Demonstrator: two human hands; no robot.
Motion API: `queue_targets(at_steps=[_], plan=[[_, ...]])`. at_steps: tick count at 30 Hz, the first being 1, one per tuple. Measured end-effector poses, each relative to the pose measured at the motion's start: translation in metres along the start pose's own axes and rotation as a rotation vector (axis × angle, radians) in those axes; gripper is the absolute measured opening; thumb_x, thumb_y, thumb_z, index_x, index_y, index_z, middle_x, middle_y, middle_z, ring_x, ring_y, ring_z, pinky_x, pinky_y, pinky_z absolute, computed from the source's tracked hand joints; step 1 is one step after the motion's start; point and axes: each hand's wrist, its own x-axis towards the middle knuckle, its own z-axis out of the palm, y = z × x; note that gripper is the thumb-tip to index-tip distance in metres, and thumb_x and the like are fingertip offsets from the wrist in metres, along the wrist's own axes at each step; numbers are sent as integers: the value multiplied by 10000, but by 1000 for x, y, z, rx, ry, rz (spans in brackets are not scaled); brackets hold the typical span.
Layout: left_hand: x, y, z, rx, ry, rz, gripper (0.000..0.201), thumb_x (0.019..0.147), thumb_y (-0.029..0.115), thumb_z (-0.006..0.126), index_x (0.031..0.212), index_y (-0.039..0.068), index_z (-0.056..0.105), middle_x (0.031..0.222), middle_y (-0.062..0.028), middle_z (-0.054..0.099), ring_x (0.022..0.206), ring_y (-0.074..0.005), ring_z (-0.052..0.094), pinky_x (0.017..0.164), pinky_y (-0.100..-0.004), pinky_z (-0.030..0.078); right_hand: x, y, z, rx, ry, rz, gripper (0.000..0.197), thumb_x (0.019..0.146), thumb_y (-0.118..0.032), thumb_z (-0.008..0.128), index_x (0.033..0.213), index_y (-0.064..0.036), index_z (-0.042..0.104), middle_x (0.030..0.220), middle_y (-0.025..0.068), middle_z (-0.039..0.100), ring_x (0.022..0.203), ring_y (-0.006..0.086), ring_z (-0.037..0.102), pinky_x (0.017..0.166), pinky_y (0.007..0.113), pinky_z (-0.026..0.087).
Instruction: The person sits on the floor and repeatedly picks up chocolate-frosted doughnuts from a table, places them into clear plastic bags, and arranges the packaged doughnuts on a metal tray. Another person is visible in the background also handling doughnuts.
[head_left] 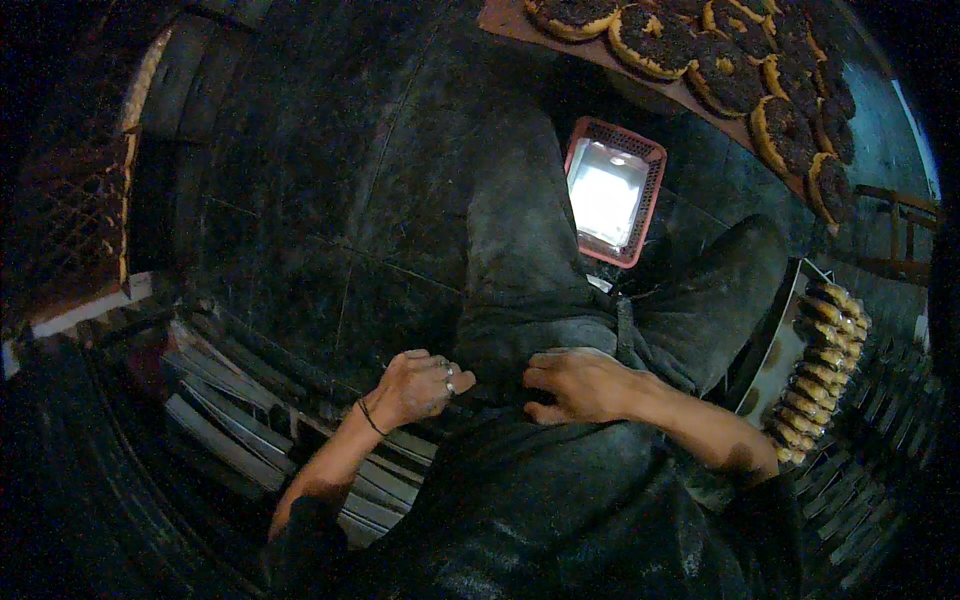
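My left hand [425, 388] is closed, its fingers curled in, beside my left thigh at the waist. It wears rings and a thin dark wristband. Over my lap, my right hand [580, 387] lies against the dark shirt [560, 490] with its fingers curled inward and the thumb below them. Whatever either hand may grip is hidden in the dark cloth. Dark trousers [525, 240] cover my spread legs. Between the knees, on the floor, stands a pink plastic basket [657, 195] with a bright white glare inside.
Ring-shaped breads with dark topping [725, 75] cover a board [505, 20] at the far right. By my right side, a metal tray [765, 375] holds a row of clear-wrapped breads [825, 375]. Slats [215, 440] lie at lower left. A wooden chair or frame [895, 225] stands far right.
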Motion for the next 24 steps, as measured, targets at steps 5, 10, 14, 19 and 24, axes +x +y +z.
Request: queue_targets(at_steps=[5, 10, 14, 19, 24], plan=[[-4, 1, 11, -35, 63, 11, 328, 614, 85, 617, 928, 175, 584, 733, 4, 609, 681, -174, 610, 554, -286, 462, -3, 3, 3, 41, 30, -39, 324, 791, -308, 582, 880, 3, 565, 825, 162, 520, 796, 341, 543, 705, 416, 464], [-2, -1, 12, -112, 138, 27, 317, 610, 75, 617, 909, 175, 588, 708, -13, 601, 661, -184, 612, 547, -300, 468, -3, 4, -1, 56, 19, -53, 322, 790, -303, 583, 875, 7, 563, 834, 169, 523, 815, 340, 546, 720, 409, 466], [-4, 0, 14, -170, 49, -64, 275, 648, 86, 628, 914, 148, 598, 747, -31, 607, 701, -218, 615, 581, -322, 486, -2, 2, -3, 70, -9, 34, 327, 786, -299, 588, 883, 11, 553, 863, 179, 524, 840, 347, 543, 746, 412, 460], [5, 17, 5, -403, 13, -211, 215, 751, 149, 633, 954, 92, 592, 824, -77, 617, 740, -274, 609, 638, -353, 502, -4, 0, -4, 96, 27, 86, 318, 778, -272, 608, 899, 13, 540, 878, 180, 520, 850, 355, 538, 756, 420, 450], [18, 38, -16, -408, 164, -314, 266, 773, 143, 624, 1022, 71, 563, 966, -109, 584, 822, -297, 601, 704, -363, 504, -4, 0, -1, 132, 80, 111, 316, 773, -265, 624, 892, 15, 537, 871, 172, 521, 845, 351, 538, 743, 420, 447]])
